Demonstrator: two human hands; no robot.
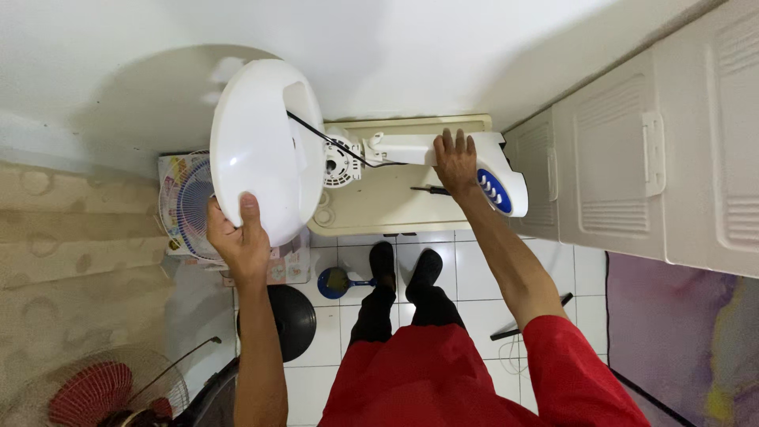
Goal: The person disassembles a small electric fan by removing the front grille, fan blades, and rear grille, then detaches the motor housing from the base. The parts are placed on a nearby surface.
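The left hand [239, 241] gripped the round fan base [257, 150] by its rim, while the right hand [455, 162] seemingly lay open-palmed on the fan stem [403, 149] stretching between them.

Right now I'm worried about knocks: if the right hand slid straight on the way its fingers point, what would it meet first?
Probably the white wall; the right hand lies on the white plastic fan body, fingers pointing over its edge.

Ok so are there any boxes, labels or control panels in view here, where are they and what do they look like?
Cardboard box: on the floor behind the round white base that the left hand holds; pale, printed with a blue-and-white fan picture.
Control panel: on the white fan body, beside the right hand; blue oval with a row of white buttons.
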